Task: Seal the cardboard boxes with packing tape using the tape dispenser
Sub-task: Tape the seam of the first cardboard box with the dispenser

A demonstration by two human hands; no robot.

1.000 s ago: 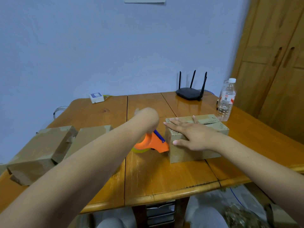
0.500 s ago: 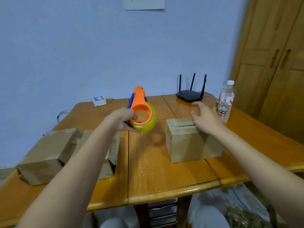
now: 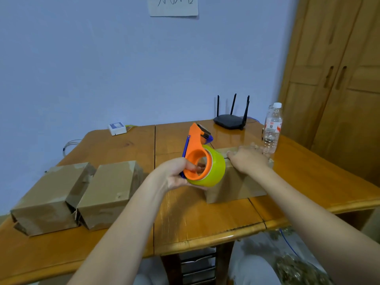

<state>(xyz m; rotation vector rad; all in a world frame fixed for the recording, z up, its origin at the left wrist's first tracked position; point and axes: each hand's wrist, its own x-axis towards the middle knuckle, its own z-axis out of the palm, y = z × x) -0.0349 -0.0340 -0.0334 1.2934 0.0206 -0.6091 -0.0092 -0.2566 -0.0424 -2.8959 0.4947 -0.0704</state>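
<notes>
Step in hand: tape dispenser [image 3: 202, 161] raised by left hand [image 3: 176, 175], fingers curled through its core, just left of unsealed box [image 3: 236, 182] at table [image 3: 205, 219] centre. Right hand [image 3: 247, 160] lies on box top, fingers seemingly flat, far side hidden. Next: set cutter end on seam. Two boxes [image 3: 76, 194] wait left. Bottle [image 3: 272, 128] near box, router [image 3: 229, 121] behind it; right hand itself covers seam.

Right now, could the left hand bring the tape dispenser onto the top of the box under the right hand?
Probably yes. The left hand grips the tape dispenser just beside the box, with nothing between them; only the right hand resting on top covers part of the lid.
</notes>
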